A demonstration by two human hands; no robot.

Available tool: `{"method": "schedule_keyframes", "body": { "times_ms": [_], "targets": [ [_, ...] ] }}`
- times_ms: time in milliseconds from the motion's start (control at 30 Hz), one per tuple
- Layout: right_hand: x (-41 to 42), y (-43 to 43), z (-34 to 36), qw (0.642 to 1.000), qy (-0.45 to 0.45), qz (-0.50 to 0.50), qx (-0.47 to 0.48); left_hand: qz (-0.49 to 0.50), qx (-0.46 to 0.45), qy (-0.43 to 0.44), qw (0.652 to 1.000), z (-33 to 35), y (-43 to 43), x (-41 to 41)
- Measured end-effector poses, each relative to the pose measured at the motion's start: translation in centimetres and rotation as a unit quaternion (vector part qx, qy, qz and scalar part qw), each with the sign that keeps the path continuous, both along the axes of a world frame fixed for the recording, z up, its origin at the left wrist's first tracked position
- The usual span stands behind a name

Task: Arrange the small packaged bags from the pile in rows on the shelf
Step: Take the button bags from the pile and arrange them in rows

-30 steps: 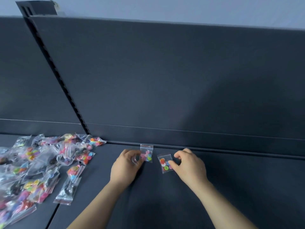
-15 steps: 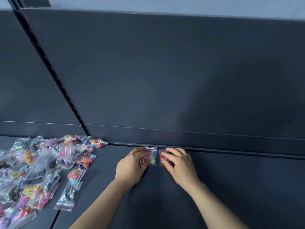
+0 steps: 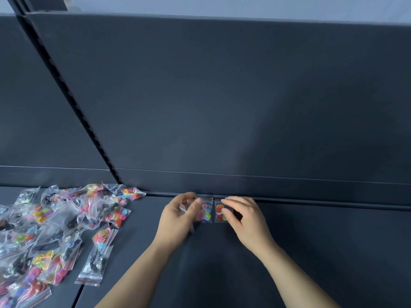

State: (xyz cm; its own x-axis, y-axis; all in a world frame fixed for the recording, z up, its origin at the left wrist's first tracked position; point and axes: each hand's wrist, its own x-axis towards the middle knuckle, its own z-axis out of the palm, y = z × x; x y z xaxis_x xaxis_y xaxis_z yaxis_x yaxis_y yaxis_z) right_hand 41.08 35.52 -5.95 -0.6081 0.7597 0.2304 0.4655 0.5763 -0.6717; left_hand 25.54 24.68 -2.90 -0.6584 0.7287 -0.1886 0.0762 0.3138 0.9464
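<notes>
Small packaged bags, two laid out so far: left bag [image 3: 206, 211] and right bag [image 3: 218, 213], flat on the shelf [image 3: 311, 252] at lower centre of the frame, side by side with a thin gap, far ends tight against the foot of the back panel [image 3: 222, 107]. Make up the start of one row only; by this look, barely begun. Leaves nearly everything to do: pile [image 3: 55, 230] at lower left, heaped and overlapping, well apart from the pair, with bare shelf stretching to the right.

Run lengthwise up and down the frame, clear top ends pointing away toward the panel, coloured pieces sitting in the middle and near part. Roughly parallel, no clear tilt.

Left hand [image 3: 178, 216] curled at the left bag's left edge, thumb on the plastic, seemingly pinching, though blurred. Right hand [image 3: 246, 218] with bent fingertips on the right bag; pinch or mere press, cannot tell. Slotted upright [image 3: 66, 96] slanting from upper left down to the pile's far corner.
</notes>
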Motion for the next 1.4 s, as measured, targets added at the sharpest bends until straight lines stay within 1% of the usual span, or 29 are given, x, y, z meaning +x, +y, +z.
{"method": "schedule_keyframes", "body": {
  "times_ms": [33, 67, 100, 133, 167, 200, 233, 367, 433, 500, 533, 633, 700, 767, 867, 967, 1067, 1167, 1200, 1233, 1300, 1333, 1400],
  "targets": [
    [0.2, -0.3, 0.9, 0.998, 0.037, -0.003, -0.059, 0.012, 0.028, -0.116, 0.993, 0.6, 0.0, 0.1],
    [0.4, -0.8, 1.8, 0.988, 0.069, 0.001, -0.135, 0.015, 0.054, -0.228, 0.972, 1.1, 0.1, 0.2],
    [0.7, -1.2, 2.7, 0.974, 0.094, 0.01, -0.205, 0.012, 0.082, -0.325, 0.942, 1.5, 0.2, 0.4],
    [0.9, -1.7, 3.5, 0.961, 0.111, 0.02, -0.252, 0.009, 0.106, -0.398, 0.911, 1.8, 0.3, 0.6],
    [1.1, -2.1, 4.1, 0.952, 0.118, 0.029, -0.281, 0.004, 0.124, -0.442, 0.888, 1.9, 0.4, 0.8],
    [1.2, -2.5, 4.6, 0.944, 0.122, 0.037, -0.305, -0.009, 0.135, -0.458, 0.879, 2.0, 0.4, 1.0],
    [1.3, -2.9, 5.0, 0.936, 0.122, 0.044, -0.327, -0.029, 0.135, -0.452, 0.881, 1.9, 0.4, 1.4],
    [1.3, -3.4, 5.6, 0.91, 0.123, 0.056, -0.392, -0.109, 0.117, -0.388, 0.908, 2.1, 0.7, 3.1],
    [1.7, -3.1, 5.8, 0.89, 0.154, 0.054, -0.426, -0.133, 0.117, -0.375, 0.91, 1.8, 0.7, 3.5],
    [2.4, -2.9, 6.2, 0.87, 0.18, 0.057, -0.455, -0.161, 0.107, -0.341, 0.92, 1.5, 0.6, 3.9],
    [2.7, -2.8, 6.3, 0.873, 0.172, 0.055, -0.453, -0.173, 0.097, -0.323, 0.925, 1.3, 0.6, 4.0],
    [3.3, -2.6, 6.3, 0.902, 0.115, 0.036, -0.415, -0.199, 0.058, -0.282, 0.937, 1.2, 0.6, 4.4],
    [3.7, -2.5, 6.0, 0.902, 0.121, 0.019, -0.413, -0.215, 0.034, -0.259, 0.941, 1.1, 0.6, 4.8],
    [4.1, -2.4, 5.9, 0.901, 0.142, -0.002, -0.409, -0.194, 0.039, -0.246, 0.949, 1.0, 0.7, 5.1],
    [4.9, -1.8, 5.7, 0.896, 0.183, -0.046, -0.403, -0.137, 0.06, -0.247, 0.958, 1.0, 1.1, 5.3],
    [5.5, -1.3, 5.5, 0.895, 0.168, -0.039, -0.411, -0.123, 0.061, -0.227, 0.964, 1.3, 1.3, 5.4],
    [5.7, -0.6, 4.8, 0.894, 0.167, -0.029, -0.415, -0.123, 0.019, -0.147, 0.981, 1.5, 2.0, 5.4],
    [5.5, 0.8, 3.3, 0.905, 0.167, -0.089, -0.381, -0.063, 0.005, -0.05, 0.997, 1.2, 2.5, 4.8],
    [5.3, 1.3, 2.6, 0.909, 0.159, -0.11, -0.369, -0.043, -0.008, -0.007, 0.999, 1.0, 2.5, 4.4],
    [5.1, 1.7, 2.1, 0.914, 0.147, -0.124, -0.357, -0.033, -0.029, 0.055, 0.998, 0.8, 2.4, 4.0],
    [4.5, 2.1, 1.0, 0.933, 0.11, -0.134, -0.315, -0.051, -0.087, 0.18, 0.978, 0.0, 2.1, 3.3],
    [4.2, 2.2, 0.6, 0.95, 0.076, -0.128, -0.274, -0.068, -0.116, 0.231, 0.964, -0.3, 1.9, 3.1],
    [4.0, 2.2, 0.4, 0.983, -0.044, -0.109, -0.142, -0.095, -0.145, 0.303, 0.937, -0.8, 1.8, 3.1]
  ]
}}
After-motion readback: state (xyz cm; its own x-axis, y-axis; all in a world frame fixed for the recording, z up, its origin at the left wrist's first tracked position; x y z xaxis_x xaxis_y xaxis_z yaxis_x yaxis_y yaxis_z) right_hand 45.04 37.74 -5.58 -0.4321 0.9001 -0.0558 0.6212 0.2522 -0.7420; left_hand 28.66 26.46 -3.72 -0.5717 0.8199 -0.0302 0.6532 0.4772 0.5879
